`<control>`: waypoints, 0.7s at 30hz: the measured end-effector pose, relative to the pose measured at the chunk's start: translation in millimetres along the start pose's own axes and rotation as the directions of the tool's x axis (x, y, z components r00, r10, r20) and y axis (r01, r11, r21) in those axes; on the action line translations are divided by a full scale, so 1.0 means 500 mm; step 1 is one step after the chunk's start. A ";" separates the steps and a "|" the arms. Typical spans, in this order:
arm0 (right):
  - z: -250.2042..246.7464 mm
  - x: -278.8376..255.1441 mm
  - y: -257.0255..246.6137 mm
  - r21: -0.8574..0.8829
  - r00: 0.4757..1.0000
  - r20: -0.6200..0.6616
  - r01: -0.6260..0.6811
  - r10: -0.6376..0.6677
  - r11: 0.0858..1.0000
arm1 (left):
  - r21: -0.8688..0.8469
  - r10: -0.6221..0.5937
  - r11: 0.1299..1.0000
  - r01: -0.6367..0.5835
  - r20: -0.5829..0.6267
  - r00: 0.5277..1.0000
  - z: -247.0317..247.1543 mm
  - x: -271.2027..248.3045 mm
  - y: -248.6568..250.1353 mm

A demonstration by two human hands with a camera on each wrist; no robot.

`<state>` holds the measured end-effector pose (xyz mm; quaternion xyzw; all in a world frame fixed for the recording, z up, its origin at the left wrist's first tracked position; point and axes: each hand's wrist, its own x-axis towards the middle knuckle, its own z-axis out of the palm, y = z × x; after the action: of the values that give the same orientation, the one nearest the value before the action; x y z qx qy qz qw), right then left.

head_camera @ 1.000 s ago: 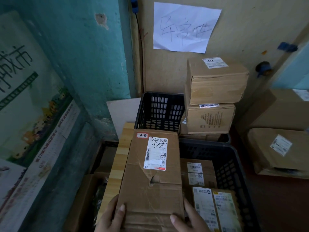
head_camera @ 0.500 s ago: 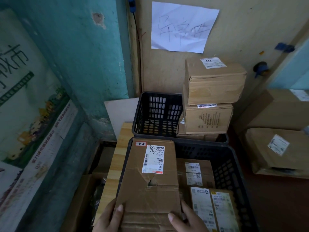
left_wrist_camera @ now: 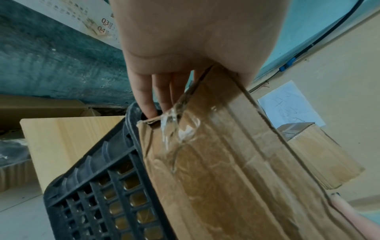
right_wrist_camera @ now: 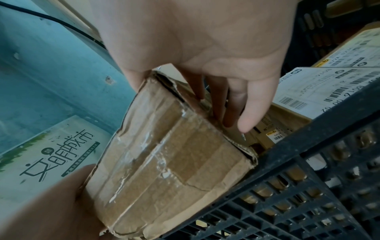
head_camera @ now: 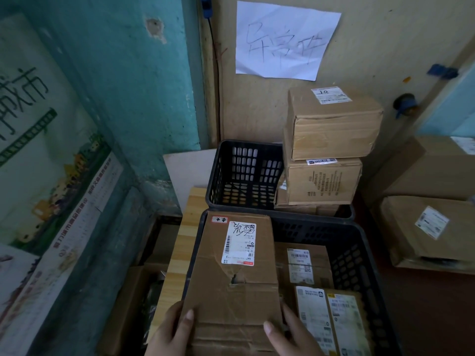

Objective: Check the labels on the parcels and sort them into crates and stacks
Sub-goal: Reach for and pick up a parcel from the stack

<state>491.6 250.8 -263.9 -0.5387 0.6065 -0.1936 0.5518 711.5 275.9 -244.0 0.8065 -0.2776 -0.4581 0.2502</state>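
Parcel (head_camera: 235,273) lower, into near crate (head_camera: 359,255), between both hands' grip.

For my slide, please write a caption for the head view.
Both hands, left hand and right hand, hold a dented parcel over the near black crate.

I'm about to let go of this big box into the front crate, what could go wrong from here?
The box is torn at its top seam and creased, so it may buckle or split as it drops.

The left hand has fingers between the box and the crate rim, so they could get pinched.

The right hand fingers sit between the box and the parcels beside it, so they too could get trapped.
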 end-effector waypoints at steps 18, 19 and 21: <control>-0.031 0.024 -0.021 0.227 0.988 0.113 -0.131 0.107 0.965 | -0.213 -0.031 0.976 0.040 0.042 0.999 0.003 0.008 -0.010; -0.031 0.023 -0.022 0.227 0.985 0.129 -0.145 0.118 0.963 | -0.212 -0.026 0.977 0.035 0.045 0.999 0.004 0.010 -0.014; -0.030 0.021 -0.027 0.217 0.978 0.157 -0.170 0.137 0.961 | -0.217 -0.020 0.976 0.033 0.061 0.998 0.004 0.010 -0.014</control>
<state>486.5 231.6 -253.1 -0.4351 0.5797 -0.1804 0.6649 713.1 277.3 -252.6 0.7641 -0.2219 -0.5124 0.3229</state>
